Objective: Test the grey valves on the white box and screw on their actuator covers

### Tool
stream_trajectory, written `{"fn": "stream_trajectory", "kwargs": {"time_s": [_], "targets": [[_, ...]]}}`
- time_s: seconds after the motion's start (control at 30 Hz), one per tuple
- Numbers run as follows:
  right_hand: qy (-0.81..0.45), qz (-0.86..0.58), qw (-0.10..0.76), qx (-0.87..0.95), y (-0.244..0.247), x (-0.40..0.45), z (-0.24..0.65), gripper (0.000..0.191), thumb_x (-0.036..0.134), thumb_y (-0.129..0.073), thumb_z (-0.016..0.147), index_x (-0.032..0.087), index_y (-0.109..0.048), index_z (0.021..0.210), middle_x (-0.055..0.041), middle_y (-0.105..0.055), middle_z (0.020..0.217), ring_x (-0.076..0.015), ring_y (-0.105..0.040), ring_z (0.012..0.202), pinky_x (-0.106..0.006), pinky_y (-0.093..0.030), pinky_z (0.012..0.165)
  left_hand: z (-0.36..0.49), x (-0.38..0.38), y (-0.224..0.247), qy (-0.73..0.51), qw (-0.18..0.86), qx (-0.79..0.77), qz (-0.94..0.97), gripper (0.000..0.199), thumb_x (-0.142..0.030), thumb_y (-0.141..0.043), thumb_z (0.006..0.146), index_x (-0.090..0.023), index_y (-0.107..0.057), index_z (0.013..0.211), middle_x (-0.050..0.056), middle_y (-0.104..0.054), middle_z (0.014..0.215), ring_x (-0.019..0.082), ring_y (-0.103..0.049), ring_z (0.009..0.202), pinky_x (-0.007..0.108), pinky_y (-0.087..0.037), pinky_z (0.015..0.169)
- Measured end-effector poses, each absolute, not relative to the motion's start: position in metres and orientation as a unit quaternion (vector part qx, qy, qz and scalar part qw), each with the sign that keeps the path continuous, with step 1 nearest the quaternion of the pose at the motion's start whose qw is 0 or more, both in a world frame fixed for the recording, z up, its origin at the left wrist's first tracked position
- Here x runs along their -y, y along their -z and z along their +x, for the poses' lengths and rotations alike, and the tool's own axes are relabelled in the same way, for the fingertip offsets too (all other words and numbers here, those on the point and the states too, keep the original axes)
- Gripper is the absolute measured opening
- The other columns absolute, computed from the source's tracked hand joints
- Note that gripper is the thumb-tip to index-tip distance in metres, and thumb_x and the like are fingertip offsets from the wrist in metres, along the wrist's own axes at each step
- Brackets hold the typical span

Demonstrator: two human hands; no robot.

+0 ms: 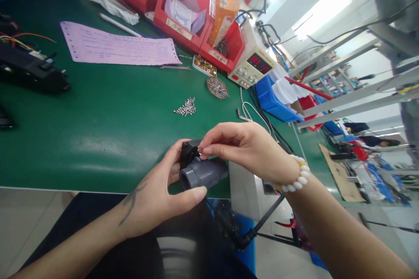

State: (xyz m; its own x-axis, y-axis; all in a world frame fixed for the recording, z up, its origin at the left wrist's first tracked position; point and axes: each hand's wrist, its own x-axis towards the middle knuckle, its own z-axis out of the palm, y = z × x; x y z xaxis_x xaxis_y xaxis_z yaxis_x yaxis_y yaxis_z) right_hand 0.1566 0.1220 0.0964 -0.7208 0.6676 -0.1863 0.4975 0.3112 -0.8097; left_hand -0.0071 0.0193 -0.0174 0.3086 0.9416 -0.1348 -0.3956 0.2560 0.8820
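A grey plastic pipe valve point(204, 173) with a black housing point(187, 152) on its far side is held over the front edge of the green table. My left hand point(163, 183) curls around it from the left, its thumb along the near side of the grey tube and its fingers behind the black part. Above the valve, my right hand point(235, 144) pinches a tiny shiny metal piece, apparently a screw point(200, 153), at the black housing. Whether it has entered a hole is hidden by the fingertips. Beyond the hands lies a small pile of screws point(186, 107).
A round dish of small metal parts point(218, 87) and a tray of brass pieces point(204, 66) stand near red bins point(178, 30). A power supply point(253, 59) is at the back right. Pink paper point(121, 45) and a black wired assembly point(29, 67) lie left.
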Motion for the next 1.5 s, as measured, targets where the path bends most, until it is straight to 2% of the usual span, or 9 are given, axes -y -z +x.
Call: {"fn": "stream_trajectory", "kwargs": {"time_s": [0.1,0.27,0.6,0.77,0.97,1.07,1.2,1.37,1.5], "targets": [[-0.333,-0.286,0.064,0.896,-0.093,-0.123,0.153,0.014,-0.002,-0.072,0.09,0.012,-0.075,0.088,-0.001,-0.074,0.088,-0.0113,-0.069,0.084,-0.019,-0.052,0.08,-0.007,-0.019,0.018,-0.471,0.715,-0.345,0.384,0.067,-0.038,-0.078,0.084,-0.035,-0.043,0.141,0.0,-0.061,0.142,0.023,-0.06,0.131,0.029,-0.048,0.11],[-0.286,-0.224,0.032,0.931,-0.091,-0.125,0.151,0.016,-0.004,-0.071,0.09,0.011,-0.073,0.088,-0.0031,-0.072,0.092,-0.0132,-0.069,0.09,-0.02,-0.052,0.083,-0.006,-0.019,0.018,-0.469,0.722,-0.345,0.373,0.073,-0.037,-0.08,0.082,-0.033,-0.039,0.143,0.001,-0.061,0.143,0.022,-0.061,0.131,0.027,-0.048,0.11],[-0.135,-0.196,-0.049,0.97,-0.098,-0.119,0.145,0.016,0.003,-0.061,0.098,0.012,-0.069,0.087,-0.0037,-0.069,0.092,-0.0156,-0.064,0.08,-0.026,-0.046,0.07,-0.007,-0.018,0.025,-0.46,0.728,-0.35,0.368,0.083,-0.045,-0.082,0.081,-0.035,-0.034,0.149,0.002,-0.061,0.144,0.023,-0.061,0.132,0.031,-0.048,0.112],[-0.185,-0.235,-0.079,0.951,-0.098,-0.12,0.136,0.016,0.003,-0.061,0.097,0.012,-0.068,0.086,-0.002,-0.066,0.088,-0.0135,-0.06,0.074,-0.024,-0.042,0.066,-0.007,-0.02,0.02,-0.464,0.727,-0.343,0.373,0.073,-0.041,-0.08,0.081,-0.028,-0.041,0.142,0.005,-0.062,0.141,0.026,-0.062,0.13,0.036,-0.047,0.114],[-0.277,-0.27,-0.138,0.912,-0.105,-0.129,0.123,0.024,-0.009,-0.067,0.087,0.013,-0.064,0.077,0.0019,-0.06,0.078,-0.0114,-0.056,0.073,-0.021,-0.04,0.069,-0.01,-0.021,0.021,-0.445,0.732,-0.353,0.376,0.09,-0.042,-0.082,0.079,-0.027,-0.031,0.151,0.01,-0.055,0.151,0.029,-0.058,0.136,0.043,-0.043,0.119],[-0.287,-0.283,-0.148,0.903,-0.11,-0.132,0.118,0.027,-0.009,-0.07,0.085,0.014,-0.062,0.073,0.0033,-0.059,0.076,-0.0104,-0.055,0.073,-0.02,-0.04,0.068,-0.011,-0.022,0.02,-0.443,0.739,-0.344,0.373,0.087,-0.038,-0.081,0.08,-0.025,-0.033,0.151,0.01,-0.056,0.15,0.029,-0.059,0.135,0.042,-0.044,0.117],[-0.348,-0.352,-0.177,0.851,-0.11,-0.15,0.113,0.02,-0.002,-0.076,0.085,0.015,-0.064,0.086,0.0063,-0.062,0.068,-0.0094,-0.059,0.063,-0.019,-0.043,0.059,-0.01,-0.022,0.016,-0.446,0.729,-0.342,0.391,0.082,-0.036,-0.08,0.081,-0.03,-0.036,0.15,0.006,-0.058,0.149,0.028,-0.059,0.135,0.039,-0.045,0.116],[-0.189,-0.485,-0.094,0.849,-0.08,-0.193,0.111,0.012,0.005,-0.067,0.093,0.013,-0.069,0.084,0.0004,-0.07,0.068,-0.0136,-0.071,0.069,-0.022,-0.054,0.069,-0.008,-0.022,0.011,-0.433,0.728,-0.367,0.385,0.084,-0.04,-0.079,0.079,-0.025,-0.035,0.149,0.012,-0.055,0.15,0.031,-0.056,0.137,0.043,-0.042,0.118],[-0.132,-0.486,-0.117,0.856,-0.05,-0.205,0.105,0.013,0.002,-0.064,0.091,0.01,-0.074,0.087,-0.0047,-0.074,0.072,-0.0169,-0.073,0.075,-0.025,-0.055,0.08,-0.009,-0.021,0.011,-0.425,0.735,-0.374,0.373,0.093,-0.041,-0.079,0.077,-0.023,-0.028,0.152,0.015,-0.052,0.152,0.033,-0.053,0.14,0.046,-0.04,0.119]]}}
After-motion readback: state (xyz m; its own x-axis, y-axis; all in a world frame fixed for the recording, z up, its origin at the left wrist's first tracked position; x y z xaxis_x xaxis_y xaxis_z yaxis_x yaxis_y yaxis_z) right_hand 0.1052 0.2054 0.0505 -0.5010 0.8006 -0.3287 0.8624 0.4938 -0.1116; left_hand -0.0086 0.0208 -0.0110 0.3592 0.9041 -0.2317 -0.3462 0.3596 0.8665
